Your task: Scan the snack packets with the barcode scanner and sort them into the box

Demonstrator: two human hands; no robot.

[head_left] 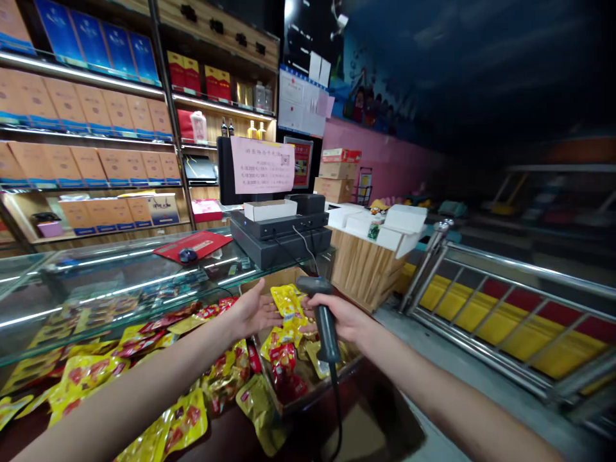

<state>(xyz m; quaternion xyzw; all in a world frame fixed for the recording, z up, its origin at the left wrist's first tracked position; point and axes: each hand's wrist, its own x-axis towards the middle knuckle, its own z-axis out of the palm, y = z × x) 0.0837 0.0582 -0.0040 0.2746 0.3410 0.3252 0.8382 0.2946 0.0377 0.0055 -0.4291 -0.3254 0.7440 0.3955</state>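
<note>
My left hand (pixel 258 311) has its fingers spread, palm turned up, beside a yellow snack packet (pixel 287 308) over an open cardboard box (pixel 312 389). The fingers reach behind the packet's left edge. A dark handheld scanner (pixel 327 330) with a hanging cord is held in my right hand (pixel 339 314), its fingers close to the packet's right side. Inside the box lie red packets (pixel 283 359) and yellow ones. Many more yellow and red packets (pixel 91 375) are heaped to the left of the box.
A glass display counter (pixel 115 273) runs along the left, with a red folder (pixel 192 246) and a mouse on it. A cash drawer (pixel 279 240) and monitor stand behind the box. At the right is a metal railing (pixel 500 256). Shelves of boxed goods line the back.
</note>
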